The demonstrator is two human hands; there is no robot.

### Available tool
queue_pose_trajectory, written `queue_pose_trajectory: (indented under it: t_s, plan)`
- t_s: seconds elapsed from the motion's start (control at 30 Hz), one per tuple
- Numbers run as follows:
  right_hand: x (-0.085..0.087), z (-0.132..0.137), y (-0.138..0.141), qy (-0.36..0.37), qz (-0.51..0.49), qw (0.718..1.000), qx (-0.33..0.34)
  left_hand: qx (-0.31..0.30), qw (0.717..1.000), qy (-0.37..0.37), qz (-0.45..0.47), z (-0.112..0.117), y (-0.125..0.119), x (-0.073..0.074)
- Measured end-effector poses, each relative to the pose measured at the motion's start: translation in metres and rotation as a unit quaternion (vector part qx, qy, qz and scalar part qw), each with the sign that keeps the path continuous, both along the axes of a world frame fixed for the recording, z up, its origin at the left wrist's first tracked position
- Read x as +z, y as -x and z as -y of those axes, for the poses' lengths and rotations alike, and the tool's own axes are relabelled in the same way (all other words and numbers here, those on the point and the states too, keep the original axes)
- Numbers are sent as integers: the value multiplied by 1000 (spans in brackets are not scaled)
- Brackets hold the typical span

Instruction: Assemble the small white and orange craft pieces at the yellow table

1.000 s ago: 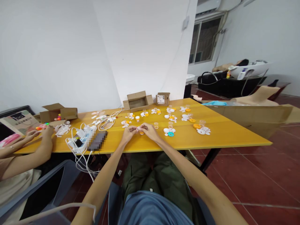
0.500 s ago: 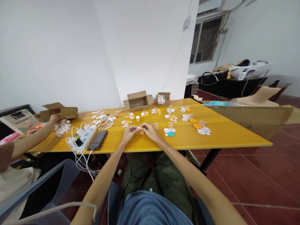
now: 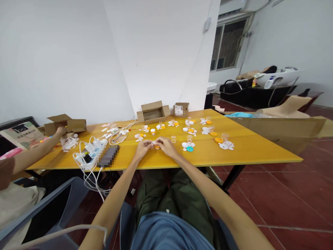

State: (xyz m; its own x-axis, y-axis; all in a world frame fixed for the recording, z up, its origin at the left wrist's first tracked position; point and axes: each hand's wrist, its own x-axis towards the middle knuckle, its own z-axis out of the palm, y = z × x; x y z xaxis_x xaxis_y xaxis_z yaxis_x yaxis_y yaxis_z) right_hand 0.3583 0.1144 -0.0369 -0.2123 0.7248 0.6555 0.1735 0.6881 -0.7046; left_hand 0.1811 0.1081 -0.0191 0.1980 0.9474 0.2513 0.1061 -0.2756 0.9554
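Near the table's front edge, my left hand (image 3: 143,148) and my right hand (image 3: 165,145) meet with bent fingers. Between their fingertips is a small white disc (image 3: 153,142) with dark marks, too small to make out fully. Just under the fingertips an orange round piece (image 3: 157,147) shows on the table. Behind my hands stands a little white and orange cup (image 3: 152,131). To the right of my right hand are a clear cup (image 3: 173,139) and a teal ring (image 3: 189,149) beside white discs (image 3: 184,144).
Several piles of white discs with orange rings (image 3: 219,140) lie across the yellow table (image 3: 247,149). Open cardboard boxes (image 3: 153,113) stand at the back. A power strip (image 3: 94,152) with cables sits at left, beyond it a co-worker's arm (image 3: 39,151).
My hands stay nearly in place, fingers still together around the small white disc. At left, the co-worker's nearer hand has drawn back from the coloured pieces.
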Motion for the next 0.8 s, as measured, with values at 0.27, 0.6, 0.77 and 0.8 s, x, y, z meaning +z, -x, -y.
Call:
queue_pose_trajectory:
  t_s: [0.27,0.6,0.77,0.8]
  plan:
    - [-1,-2,0,10,-2,1000,-11,-4,1000,-5,0,1,-2,2]
    - [-1,-2,1,21,-3,1000,-21,-5,1000,-7,-7,2,-2,3]
    - [-1,-1,2,23,2,1000,-21,-5,1000,5,-3,2,-2,3]
    - [0,0,2,23,1,1000,-22,-4,1000,7,-3,2,-2,3]
